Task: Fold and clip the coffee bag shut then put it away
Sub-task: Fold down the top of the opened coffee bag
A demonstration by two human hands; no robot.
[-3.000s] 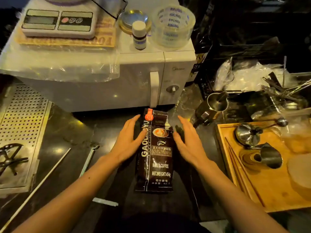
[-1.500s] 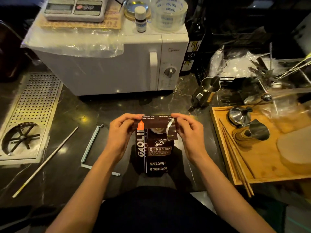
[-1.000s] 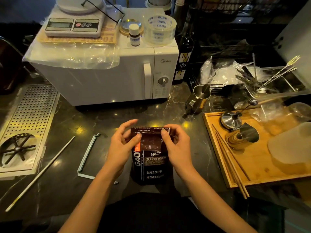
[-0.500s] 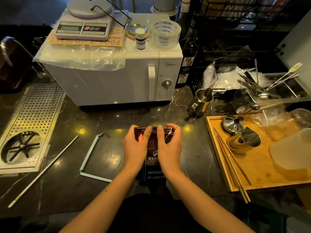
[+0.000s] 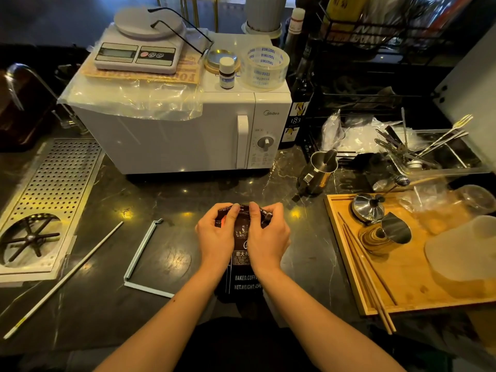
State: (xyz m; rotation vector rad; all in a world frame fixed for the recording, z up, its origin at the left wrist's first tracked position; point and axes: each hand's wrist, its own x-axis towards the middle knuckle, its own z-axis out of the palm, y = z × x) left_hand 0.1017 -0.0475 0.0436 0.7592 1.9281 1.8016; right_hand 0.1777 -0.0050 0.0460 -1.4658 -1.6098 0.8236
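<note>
A dark brown coffee bag point(image 5: 245, 280) with white lettering stands on the black marble counter point(image 5: 171, 253) in front of me. Both hands press on its folded-over top. My left hand point(image 5: 218, 237) grips the fold's left side, over an orange tab. My right hand point(image 5: 265, 238) grips the right side, thumbs meeting at the middle. A pale blue bag clip point(image 5: 141, 260), opened into an L shape, lies on the counter to the left of the bag, untouched.
A white microwave point(image 5: 185, 130) stands behind, with a scale point(image 5: 137, 53), a small bottle and a tape roll point(image 5: 264, 67) on top. A steel pitcher point(image 5: 318, 170) and a wooden tray point(image 5: 402, 285) with cups and chopsticks lie right. A perforated drain tray point(image 5: 51, 194) and a thin white rod point(image 5: 63, 280) lie left.
The bag went from lying flat to standing upright. Both hands folded its top down and moved together over the fold, which now sits lower and tighter.
</note>
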